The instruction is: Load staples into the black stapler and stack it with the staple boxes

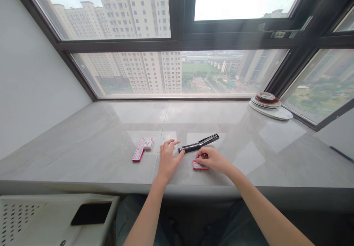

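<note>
A black stapler (pixel 190 147) lies opened out on the grey ledge, its long arm pointing to the far right. My left hand (pixel 168 158) is beside its near left end, fingers spread and thumb at or close to the stapler's tip. Just in front of the stapler, a small red and white box (pixel 201 166), which looks like a staple box, rests flat. Over that box my right hand (pixel 210 158) is closed in a pinch, fingertips at its upper left part. Whatever is between those fingertips is too small to make out.
Left of my hands lie red and white boxes (pixel 138 154) and a whiter small box (pixel 148 143). Stacked plates (pixel 269 108) stand in the far right corner by the window. A white perforated plastic piece (pixel 52 216) with a dark phone-like rectangle (pixel 91 213) is below the ledge at left.
</note>
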A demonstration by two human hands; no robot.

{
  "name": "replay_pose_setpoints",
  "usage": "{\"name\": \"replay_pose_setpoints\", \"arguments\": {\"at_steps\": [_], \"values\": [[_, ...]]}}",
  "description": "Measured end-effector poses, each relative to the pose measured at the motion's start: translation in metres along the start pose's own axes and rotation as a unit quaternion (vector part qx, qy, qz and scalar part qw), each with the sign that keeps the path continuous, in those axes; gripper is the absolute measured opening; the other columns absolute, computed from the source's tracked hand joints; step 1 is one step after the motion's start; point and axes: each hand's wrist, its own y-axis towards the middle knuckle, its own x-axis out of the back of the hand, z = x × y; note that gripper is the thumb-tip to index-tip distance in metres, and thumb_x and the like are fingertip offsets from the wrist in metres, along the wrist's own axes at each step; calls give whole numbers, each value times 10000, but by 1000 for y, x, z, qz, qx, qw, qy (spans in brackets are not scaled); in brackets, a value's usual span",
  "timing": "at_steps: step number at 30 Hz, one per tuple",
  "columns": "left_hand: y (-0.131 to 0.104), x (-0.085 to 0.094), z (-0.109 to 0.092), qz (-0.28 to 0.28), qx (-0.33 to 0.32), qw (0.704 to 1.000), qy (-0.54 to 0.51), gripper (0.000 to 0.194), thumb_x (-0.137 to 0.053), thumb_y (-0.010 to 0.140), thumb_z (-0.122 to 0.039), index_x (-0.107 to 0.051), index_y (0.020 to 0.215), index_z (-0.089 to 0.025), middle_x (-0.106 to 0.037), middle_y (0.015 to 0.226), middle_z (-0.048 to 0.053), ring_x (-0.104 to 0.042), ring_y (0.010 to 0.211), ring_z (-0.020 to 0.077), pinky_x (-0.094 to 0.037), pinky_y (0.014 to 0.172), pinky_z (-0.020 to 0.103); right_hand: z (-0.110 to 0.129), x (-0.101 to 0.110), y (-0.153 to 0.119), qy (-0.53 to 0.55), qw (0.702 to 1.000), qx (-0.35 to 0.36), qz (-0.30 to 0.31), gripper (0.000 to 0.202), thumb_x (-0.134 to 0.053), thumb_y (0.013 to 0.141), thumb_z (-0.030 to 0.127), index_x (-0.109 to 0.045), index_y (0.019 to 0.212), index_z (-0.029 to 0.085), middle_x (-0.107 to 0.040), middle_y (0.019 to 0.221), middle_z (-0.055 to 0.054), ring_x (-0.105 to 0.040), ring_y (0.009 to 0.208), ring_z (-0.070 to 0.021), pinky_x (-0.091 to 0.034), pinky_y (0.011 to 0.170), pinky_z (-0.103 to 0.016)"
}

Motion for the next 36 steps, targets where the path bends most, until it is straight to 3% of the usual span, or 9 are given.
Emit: {"name": "replay_pose_setpoints", "arguments": {"at_steps": [2,4,6,8,14,19,22,25,36], "values": [[-9,8,-11,8,2,999,-34,230,-586,973,-359,-680,1178,-312,-635,1152,54,-572,1123,246,-455,995,407,3,0,-3,-13,999,28,-24,147,-694,849,351,-732,851,209,-643,856,-15,-531,690,-138,-428,663,-272],[-19,11,-24,70,-16,995,-70,229,-572,982,-388,-683,1169,-315,-645,1029,35,-606,988,217,-483,895,362,6,-1,-7,-21,998,47,-30,136,-683,866,342,-726,862,213,-653,905,-24,-554,731,-149,-437,691,-280],[-27,8,-35,135,-41,987,-82,342,-668,920,-438,-657,1246,-336,-645,1010,25,-616,964,217,-480,872,352,8,-2,-10,-32,997,56,-33,132,-671,887,343,-721,889,220,-660,875,-23,-575,770,-170,-439,709,-293],[-33,2,-42,161,-50,984,-62,453,-758,841,-461,-653,1267,-345,-640,1021,30,-615,1011,243,-463,910,373,10,-3,-13,-43,996,60,-41,136,-669,899,352,-719,909,227,-669,854,-22,-588,802,-188,-440,724,-304],[-31,0,-38,164,-41,984,-62,368,-763,835,-481,-686,1153,-312,-640,1007,32,-615,997,245,-458,899,368,14,4,-15,-32,995,77,-47,141,-664,908,364,-708,904,230,-701,879,-23,-602,764,-177,-447,689,-300],[-1,10,-11,47,33,998,-12,284,-686,898,-470,-682,1114,-286,-638,1037,43,-588,1013,240,-441,886,360,27,12,5,-30,982,137,-123,121,-629,943,338,-707,990,258,-700,995,-41,-629,933,-208,-473,776,-320],[15,4,0,86,25,996,19,315,-781,810,-449,-713,1085,-311,-640,1117,42,-553,1106,274,-419,912,378,32,8,27,-34,978,163,-122,119,-642,941,342,-708,994,258,-694,978,-38,-626,943,-211,-483,843,-343],[17,-4,4,124,11,992,16,244,-751,843,-437,-727,1066,-341,-657,1083,22,-555,1090,263,-399,912,383,30,1,43,-37,980,172,-89,122,-661,935,342,-715,999,254,-698,968,-35,-626,942,-209,-484,866,-346],[11,-4,7,120,11,993,6,265,-734,858,-443,-715,1113,-373,-671,1096,15,-548,1109,268,-376,918,395,23,-7,50,-24,985,166,-40,134,-659,941,338,-732,1025,263,-712,1010,-40,-642,933,-203,-496,851,-338]]}}
